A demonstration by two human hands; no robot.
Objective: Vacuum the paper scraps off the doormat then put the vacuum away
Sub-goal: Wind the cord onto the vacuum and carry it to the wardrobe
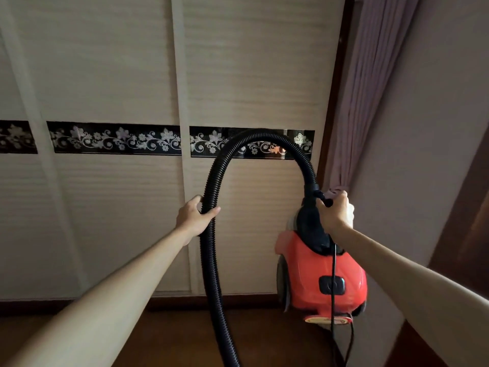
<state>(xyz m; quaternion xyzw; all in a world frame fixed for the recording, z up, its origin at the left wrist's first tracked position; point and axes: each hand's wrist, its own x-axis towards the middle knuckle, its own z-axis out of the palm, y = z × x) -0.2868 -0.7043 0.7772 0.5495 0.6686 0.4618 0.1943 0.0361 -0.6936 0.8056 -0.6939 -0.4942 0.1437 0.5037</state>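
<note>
Both forearms reach forward from the bottom corners of the view.

Left hand (197,217): fingers and thumb curled round the black ribbed hose (211,181), gripping it partway up its left run. Below the hand the hose drops straight down and leaves the bottom of the view.

Right hand (336,213): closed round the black handle at the top of the vacuum (325,274). The fingers are wrapped over it and seen from the back, so the pads are hidden.

The vacuum is a red canister with a black top, hanging nose-up under the right hand, just right of centre. Its lower end is slightly blurred and sits over the dark wooden floor (172,335); I cannot tell whether it touches the floor. A black cord (334,287) runs down the front of the red body and off the bottom edge.

Above the hands the hose arches from the left hand over to the vacuum's top.

Behind are pale wardrobe doors (251,75) crossed by a black floral band (116,140). The top of the hose arch overlaps this band. To the right hangs a mauve curtain (370,88), just beyond the right hand, then a plain wall (436,128).
</note>
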